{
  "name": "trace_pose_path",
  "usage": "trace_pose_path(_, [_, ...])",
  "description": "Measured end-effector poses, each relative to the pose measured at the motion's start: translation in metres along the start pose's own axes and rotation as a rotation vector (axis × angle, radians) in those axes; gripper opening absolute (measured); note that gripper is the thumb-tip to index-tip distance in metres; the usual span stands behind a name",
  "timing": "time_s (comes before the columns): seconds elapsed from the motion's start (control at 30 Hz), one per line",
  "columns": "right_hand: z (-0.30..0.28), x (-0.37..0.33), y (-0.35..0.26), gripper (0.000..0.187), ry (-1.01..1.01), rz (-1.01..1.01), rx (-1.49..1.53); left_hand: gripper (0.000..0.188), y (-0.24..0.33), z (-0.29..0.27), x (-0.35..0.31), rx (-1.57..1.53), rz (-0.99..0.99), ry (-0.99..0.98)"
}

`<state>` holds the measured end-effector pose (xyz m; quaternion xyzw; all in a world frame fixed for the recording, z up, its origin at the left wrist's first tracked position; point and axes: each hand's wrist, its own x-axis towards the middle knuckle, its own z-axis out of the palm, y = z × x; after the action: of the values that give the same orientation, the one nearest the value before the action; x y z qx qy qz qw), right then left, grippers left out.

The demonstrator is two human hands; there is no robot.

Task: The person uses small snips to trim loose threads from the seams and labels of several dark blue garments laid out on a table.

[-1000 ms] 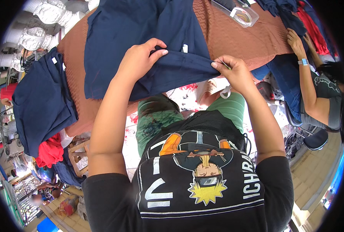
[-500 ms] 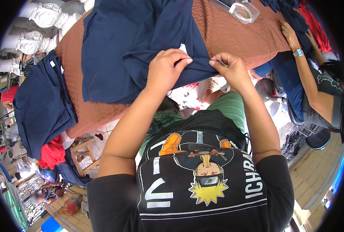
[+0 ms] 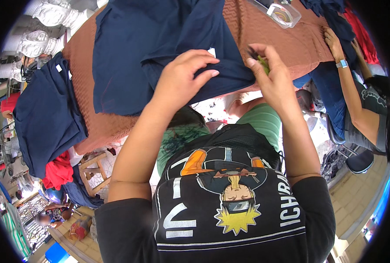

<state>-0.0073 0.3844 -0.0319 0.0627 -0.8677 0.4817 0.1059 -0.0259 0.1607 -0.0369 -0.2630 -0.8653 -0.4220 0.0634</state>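
A navy blue garment is spread over the table in front of me, with a small white label near its folded edge. At that fold, my left hand pinches the cloth between thumb and fingers. Just beyond the garment's right corner is my right hand, raised slightly off the cloth. Its fingers are closed around small green thread snips with a dark end, partly hidden by the fingers.
A brown textured cloth covers the table. A clear plastic box with tape rolls lies at the far right. Beside it, a co-worker's hand rests on dark fabric. More navy garments hang over the left edge, above red cloth.
My right hand has let go of the garment's edge and moved right, and the green snips now show more in its fingers. My left hand stays at the fold, its fingers slightly wider.
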Motion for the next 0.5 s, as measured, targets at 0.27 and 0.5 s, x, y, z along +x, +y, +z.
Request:
trace_pose_path(0.27, [0.028, 0.004, 0.029, 0.035, -0.137, 0.254, 0.226, 0.021, -0.015, 0.035, 0.007, 0.204, 0.081, 0.023])
trace_pose_path(0.5, [0.028, 0.006, 0.029, 0.036, -0.173, 0.261, 0.185, 0.016, -0.011, 0.030, 0.014, 0.248, 0.051, -0.034])
